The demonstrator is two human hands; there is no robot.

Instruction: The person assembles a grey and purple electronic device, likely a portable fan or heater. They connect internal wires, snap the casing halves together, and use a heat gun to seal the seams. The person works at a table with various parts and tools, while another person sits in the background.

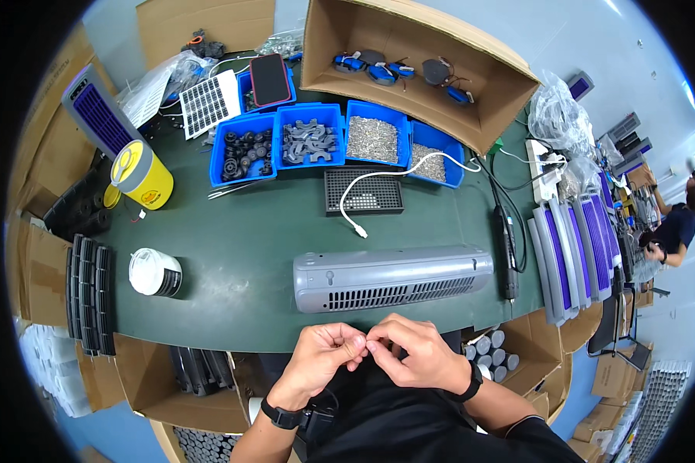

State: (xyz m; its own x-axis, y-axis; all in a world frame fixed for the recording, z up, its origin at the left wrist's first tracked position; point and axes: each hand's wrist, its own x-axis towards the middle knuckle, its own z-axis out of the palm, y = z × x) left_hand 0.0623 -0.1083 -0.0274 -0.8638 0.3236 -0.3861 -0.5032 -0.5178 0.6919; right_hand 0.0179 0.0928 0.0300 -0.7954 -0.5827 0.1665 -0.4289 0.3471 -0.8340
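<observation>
Evidently, in the head view, the left hand (322, 359) and right hand (421, 355) meet, thumbs and forefingers pinched closed; whether they grip something small cannot be told. Directly beyond, a gray casing (394, 268) lies on the green table (239, 231). A yellow tub (154, 181) bears a printed mark (153, 197); a white jar (144, 270), a dark label (171, 278).

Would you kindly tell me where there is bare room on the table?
The widest bare patch of the green table lies between the white tub and the grey casing. A smaller one lies behind the grey casing, left of the black corded tool. The back is crowded with blue bins and a cardboard box, the right with panels.
</observation>
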